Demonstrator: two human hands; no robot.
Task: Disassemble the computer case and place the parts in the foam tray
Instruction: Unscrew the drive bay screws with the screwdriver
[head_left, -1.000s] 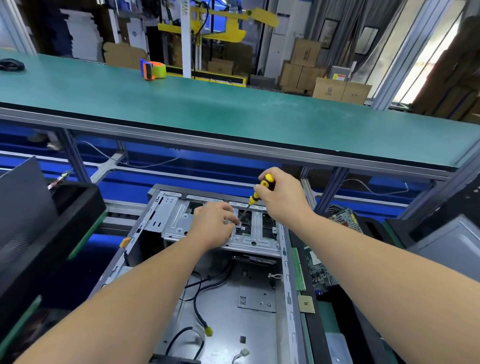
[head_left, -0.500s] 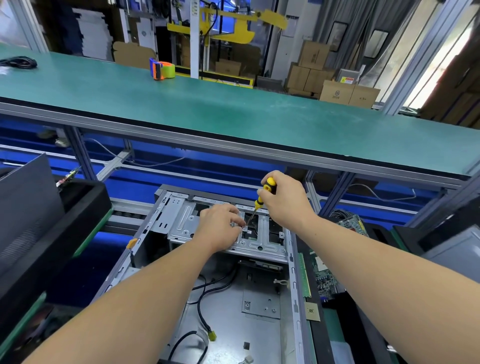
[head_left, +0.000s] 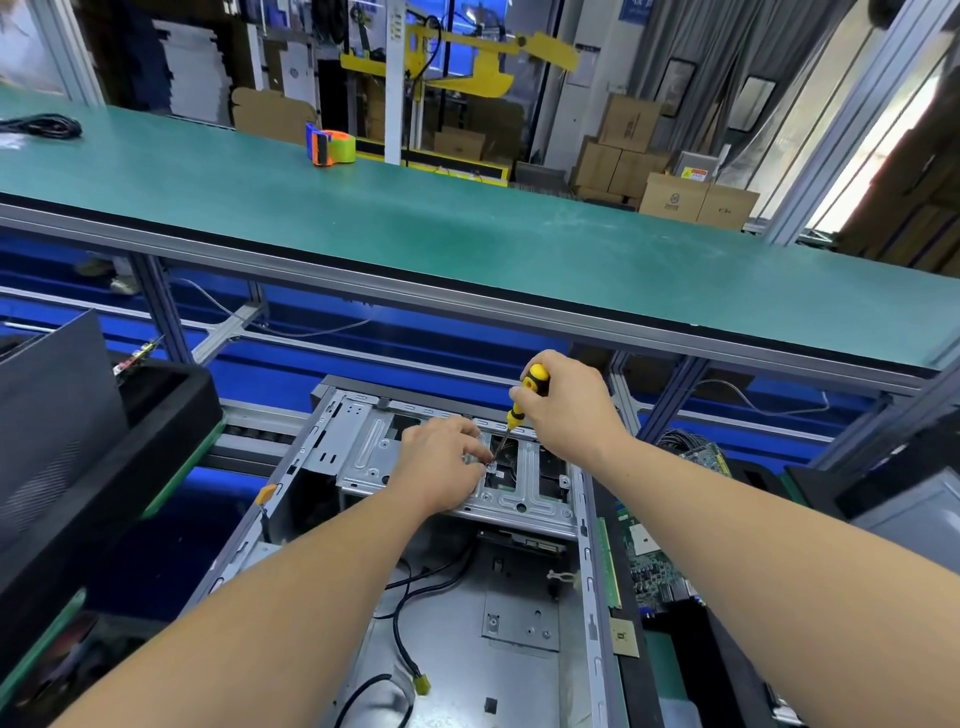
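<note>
Computer case: the computer case (head_left: 467, 597) lies open on its side, low in the middle of the view, below the front edge of the long green bench (head_left: 467, 244).
Drive bracket: a silver drive bracket (head_left: 457, 467) spans the far end of the case; the work is on it.
Right hand: the right hand (head_left: 569, 410) is curled round the yellow-and-black screwdriver (head_left: 524, 397), whose tip slants down to a spot on the bracket that is most likely a screw, too small to make out.
Left hand: the left hand (head_left: 441, 462) rests on the bracket, its fingertips bunched at the tip; whether they pinch anything cannot be told.
Inside the case: loose black cables (head_left: 402, 629) trail over the bare floor, one ending in a yellow plug.
Foam tray: a black foam tray (head_left: 104, 483) sits just left of the case; a circuit board (head_left: 652, 561) lies to the right.
Risk: the slanted tip could slip out of the head and jab the left fingertips beside it.
Risk: a freed screw could drop among the cables, since the bracket has open slots beneath.
</note>
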